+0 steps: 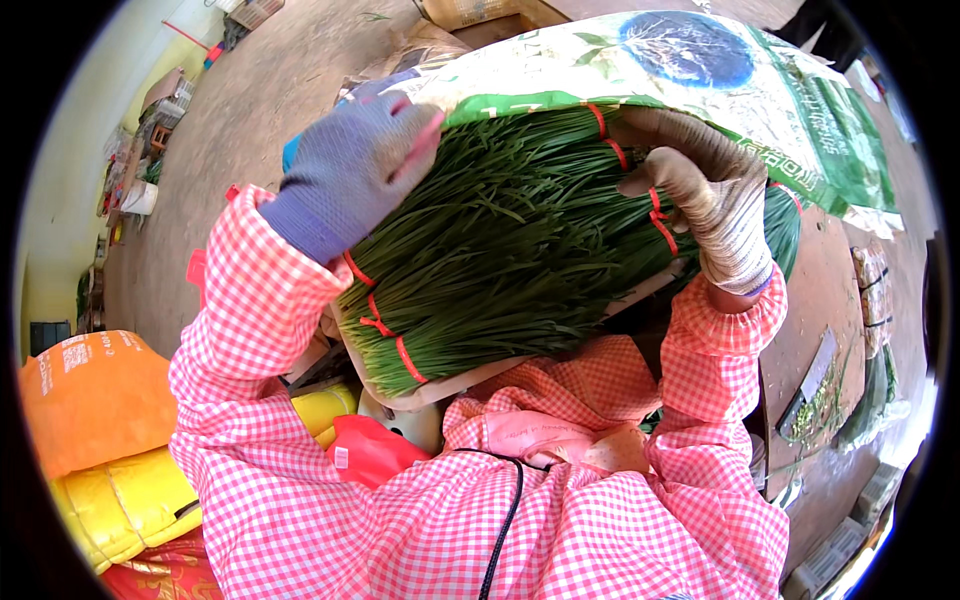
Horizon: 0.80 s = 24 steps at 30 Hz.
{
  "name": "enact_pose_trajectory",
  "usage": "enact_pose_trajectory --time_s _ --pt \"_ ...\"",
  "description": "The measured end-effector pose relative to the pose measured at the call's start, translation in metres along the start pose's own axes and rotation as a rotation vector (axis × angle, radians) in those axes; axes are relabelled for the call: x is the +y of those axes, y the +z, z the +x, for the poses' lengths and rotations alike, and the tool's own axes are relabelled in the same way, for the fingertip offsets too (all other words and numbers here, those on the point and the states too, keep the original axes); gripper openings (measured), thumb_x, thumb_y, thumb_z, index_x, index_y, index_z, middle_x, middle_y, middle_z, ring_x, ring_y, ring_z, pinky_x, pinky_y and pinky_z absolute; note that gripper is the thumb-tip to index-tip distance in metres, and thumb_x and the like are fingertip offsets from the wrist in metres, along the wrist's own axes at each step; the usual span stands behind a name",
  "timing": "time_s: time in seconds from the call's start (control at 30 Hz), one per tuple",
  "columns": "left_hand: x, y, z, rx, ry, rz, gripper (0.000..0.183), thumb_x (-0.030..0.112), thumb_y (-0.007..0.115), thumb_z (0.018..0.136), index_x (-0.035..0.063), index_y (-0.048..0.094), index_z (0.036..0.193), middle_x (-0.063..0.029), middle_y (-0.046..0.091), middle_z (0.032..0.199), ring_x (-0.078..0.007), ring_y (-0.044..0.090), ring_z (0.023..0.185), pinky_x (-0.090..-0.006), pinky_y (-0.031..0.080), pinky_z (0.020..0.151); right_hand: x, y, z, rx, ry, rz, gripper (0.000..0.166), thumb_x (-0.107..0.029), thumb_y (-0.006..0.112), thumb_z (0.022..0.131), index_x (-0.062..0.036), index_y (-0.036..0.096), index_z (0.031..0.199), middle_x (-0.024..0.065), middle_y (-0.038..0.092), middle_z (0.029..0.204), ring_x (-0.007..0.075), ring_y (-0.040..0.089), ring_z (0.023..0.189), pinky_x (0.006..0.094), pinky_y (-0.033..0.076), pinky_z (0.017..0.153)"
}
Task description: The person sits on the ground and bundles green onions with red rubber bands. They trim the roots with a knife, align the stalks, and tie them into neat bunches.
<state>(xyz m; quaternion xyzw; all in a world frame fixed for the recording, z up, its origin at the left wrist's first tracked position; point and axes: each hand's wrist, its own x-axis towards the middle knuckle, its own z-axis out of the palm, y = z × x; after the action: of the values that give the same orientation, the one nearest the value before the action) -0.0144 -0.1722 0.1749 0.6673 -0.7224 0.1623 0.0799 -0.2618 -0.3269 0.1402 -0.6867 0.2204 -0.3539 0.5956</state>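
Bundles of long green leaves, likely garlic chives, lie side by side in a pale shallow tray before me, bound with red ties. A printed white and green plastic sack covers their far side. My left hand, in a purple-grey knit glove, grips the sack's edge at the left. In a soiled, pale glove, my right hand reaches to the sack's edge on the right. Its fingers pass beneath that edge and its thumb lies over the bundles; its hold is partly hidden.
A cleaver-like knife rests on a brown board at right, beside green trimmings. At left are an orange packed bag and a yellow bundle. Crates and a white bucket stand along the wall.
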Motion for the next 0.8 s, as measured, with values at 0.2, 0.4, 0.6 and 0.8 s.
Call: enact_pose_trajectory --time_s 0.2,0.4,0.6,0.8 --pt "0.043 0.025 -0.009 0.043 0.041 -0.036 0.017 0.015 0.061 0.080 0.0074 0.060 0.095 -0.0112 0.055 0.077 -0.0308 0.056 0.071 -0.0398 0.047 0.061 0.023 -0.028 -0.019 -0.018 0.021 -0.005 0.051 -0.048 0.061 0.083 -0.0007 0.065 0.103 0.0091 0.069 0.086 0.0117 0.066 0.066 0.0169 0.040 0.044" --pt "0.097 0.061 -0.017 0.041 0.000 -0.234 0.028 0.020 0.065 0.078 0.0049 0.058 0.101 -0.0122 0.057 0.081 -0.0286 0.056 0.075 -0.0388 0.048 0.064 0.064 -0.020 -0.035 0.363 0.220 -0.045 0.040 -0.038 0.063 0.082 -0.0005 0.057 0.068 0.0013 0.051 0.049 0.0067 0.040 0.037 0.0205 0.029 0.038" --pt "0.035 0.093 -0.051 0.371 -0.311 -0.421 0.051 0.034 0.067 0.081 0.0060 0.051 0.121 -0.0162 0.053 0.111 -0.0317 0.052 0.104 -0.0384 0.043 0.091 0.076 -0.054 -0.034 0.390 0.248 -0.077 0.031 -0.025 0.064 0.079 0.0010 0.061 0.063 0.0031 0.054 0.052 0.0085 0.043 0.039 0.0218 0.035 0.039" --pt "-0.150 0.176 -0.230 -0.068 -1.338 -0.048 0.070 0.044 0.066 0.077 0.0069 0.042 0.131 -0.0229 0.049 0.124 -0.0405 0.048 0.112 -0.0441 0.039 0.096 0.102 -0.057 -0.042 0.394 0.308 -0.098 0.032 -0.022 0.064 0.078 0.0005 0.057 0.057 0.0038 0.052 0.048 0.0100 0.045 0.036 0.0230 0.034 0.036"
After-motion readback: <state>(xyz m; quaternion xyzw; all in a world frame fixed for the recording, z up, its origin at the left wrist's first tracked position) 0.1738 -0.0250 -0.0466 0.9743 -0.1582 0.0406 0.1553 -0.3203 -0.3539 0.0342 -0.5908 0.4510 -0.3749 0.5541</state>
